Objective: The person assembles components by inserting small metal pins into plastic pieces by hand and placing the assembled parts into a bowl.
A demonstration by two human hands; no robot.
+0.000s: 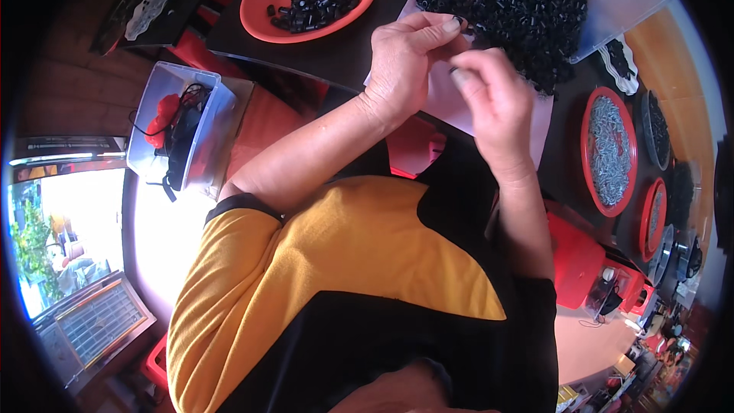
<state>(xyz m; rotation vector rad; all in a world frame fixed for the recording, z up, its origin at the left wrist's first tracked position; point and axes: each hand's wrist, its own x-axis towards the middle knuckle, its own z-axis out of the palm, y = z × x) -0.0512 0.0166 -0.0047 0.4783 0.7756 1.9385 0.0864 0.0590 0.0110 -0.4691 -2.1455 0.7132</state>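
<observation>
My left hand point(409, 53) is closed in a pinch, with a small black plastic piece point(457, 20) at the tips of its thumb and forefinger. Just right of it and nearer to me, my right hand point(501, 107) has thumb and forefinger together. A tiny dark spot shows at those tips, too small to name. Beyond both hands spreads a big heap of small black plastic pieces point(505, 8), partly inside a tipped see-through bin point(623, 4). Under my hands lies a pale sheet point(527, 111). An orange-red bowl point(260, 11) at the far left holds more short black cylinders.
To the right, a red bowl point(589, 157) holds many silvery screws; a smaller red bowl point(647, 233) and a dark-filled bowl point(647, 111) stand close by. A plastic box point(145, 134) with cables and a red item sits left. A white scalloped tray point(628, 80) lies beside the bin.
</observation>
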